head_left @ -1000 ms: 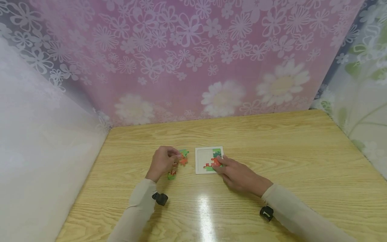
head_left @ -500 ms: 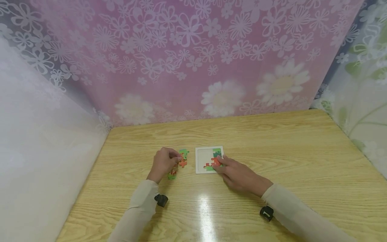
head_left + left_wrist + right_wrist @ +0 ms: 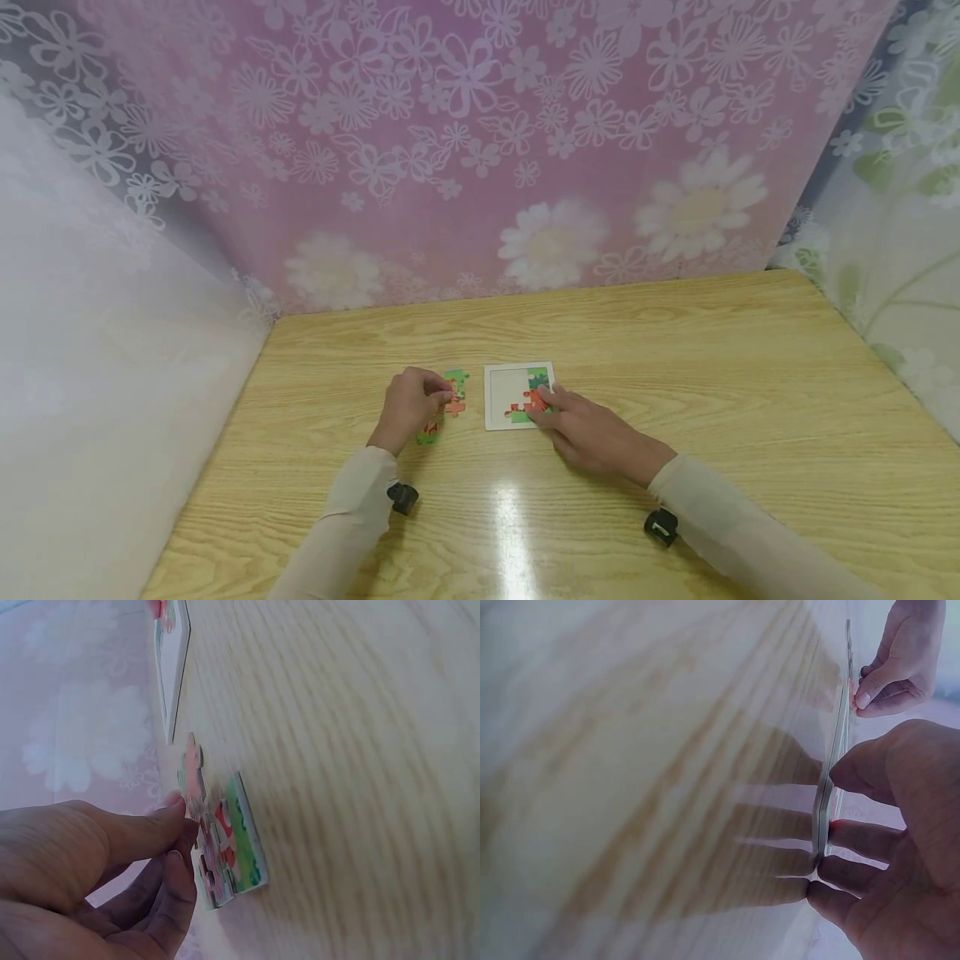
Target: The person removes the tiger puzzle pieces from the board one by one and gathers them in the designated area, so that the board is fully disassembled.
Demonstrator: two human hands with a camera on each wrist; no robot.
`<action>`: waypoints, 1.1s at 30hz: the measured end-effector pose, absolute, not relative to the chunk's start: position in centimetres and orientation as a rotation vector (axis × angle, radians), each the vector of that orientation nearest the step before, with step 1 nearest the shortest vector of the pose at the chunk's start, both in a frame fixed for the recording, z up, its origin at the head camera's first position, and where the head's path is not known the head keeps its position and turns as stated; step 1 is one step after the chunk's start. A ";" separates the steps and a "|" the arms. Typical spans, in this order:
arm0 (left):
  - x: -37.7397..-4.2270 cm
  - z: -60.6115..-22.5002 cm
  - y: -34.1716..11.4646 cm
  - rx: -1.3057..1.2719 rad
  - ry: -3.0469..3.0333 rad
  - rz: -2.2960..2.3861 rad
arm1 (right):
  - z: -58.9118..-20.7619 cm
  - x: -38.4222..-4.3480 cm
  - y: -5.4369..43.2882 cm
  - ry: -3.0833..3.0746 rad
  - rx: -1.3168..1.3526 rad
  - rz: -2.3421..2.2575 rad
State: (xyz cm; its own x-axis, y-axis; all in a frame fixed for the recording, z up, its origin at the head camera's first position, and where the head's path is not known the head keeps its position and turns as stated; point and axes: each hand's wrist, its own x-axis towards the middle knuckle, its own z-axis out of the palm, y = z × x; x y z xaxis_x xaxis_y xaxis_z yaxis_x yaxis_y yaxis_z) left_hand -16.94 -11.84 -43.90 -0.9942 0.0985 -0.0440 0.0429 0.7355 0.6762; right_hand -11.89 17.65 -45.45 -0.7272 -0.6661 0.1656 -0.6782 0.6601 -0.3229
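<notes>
My left hand (image 3: 410, 406) pinches a small red-orange jigsaw piece (image 3: 455, 408) between thumb and fingertips, low over the table. Beyond it lies a green jigsaw piece (image 3: 455, 377). More pieces, one a green-and-red piece (image 3: 244, 840), lie just under the left hand, which partly hides them. My right hand (image 3: 596, 432) rests on the right side of a square white puzzle tray (image 3: 488, 404), thumb and fingers spread and touching it. In the tray, a dark green piece (image 3: 538, 378) and red and green pieces (image 3: 517, 413) fill part of the right and lower sides; the right fingers cover some.
The wooden table (image 3: 675, 350) runs back to a pink flowered curtain (image 3: 450, 167). Pale cloth (image 3: 97, 375) hangs along the left side. A small black camera sits on each wrist. Light glares on the table in front of the tray.
My left hand has shifted slightly right and nearer to me, and the red-orange piece has turned a little with it. My right hand and the tray stay put.
</notes>
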 end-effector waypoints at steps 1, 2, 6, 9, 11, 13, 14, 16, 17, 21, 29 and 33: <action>-17.0 -43.9 -11.9 0.124 2.856 1.112 | -45.5 -11.9 17.7 -2.834 1.145 0.576; -16.9 -43.9 -11.8 0.131 2.859 1.113 | -45.5 -11.9 17.7 -2.835 1.144 0.580; -16.8 -43.6 -11.5 0.179 2.876 1.120 | -45.5 -11.9 17.6 -2.838 1.142 0.586; -16.6 -42.9 -10.8 0.237 2.870 1.120 | -45.4 -11.9 17.6 -2.846 1.137 0.581; -16.4 -42.6 -10.2 0.266 2.842 1.127 | -45.3 -11.8 17.6 -2.857 1.129 0.582; -16.2 -42.6 -9.5 0.316 2.823 1.103 | -45.3 -11.8 17.6 -2.860 1.130 0.580; -16.2 -42.6 -9.2 0.331 2.804 1.098 | -45.2 -11.7 17.6 -2.860 1.131 0.580; -16.0 -42.8 -8.6 0.400 2.776 1.075 | -45.1 -11.7 17.6 -2.856 1.136 0.580; -15.9 -42.9 -8.2 0.445 2.758 1.071 | -45.1 -11.6 17.6 -2.851 1.140 0.579; -15.6 -43.3 -6.9 0.568 2.685 1.071 | -45.0 -11.6 17.7 -2.848 1.152 0.583; -15.8 -44.1 -4.8 0.597 2.678 1.018 | -45.1 -11.8 18.0 -2.860 1.171 0.606; -16.0 -44.3 -4.6 0.578 2.676 1.027 | -45.1 -11.9 18.3 -2.857 1.165 0.587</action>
State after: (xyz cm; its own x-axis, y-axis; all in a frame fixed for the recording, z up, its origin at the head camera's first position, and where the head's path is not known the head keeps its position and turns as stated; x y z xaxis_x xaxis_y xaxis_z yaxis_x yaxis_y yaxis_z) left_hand -15.96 -4.59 -44.28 -0.8991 0.4336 -0.0604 0.2817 0.6787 0.6783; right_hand -11.88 18.30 -45.06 -0.7248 -0.6747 0.1395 -0.6751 0.6550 -0.3394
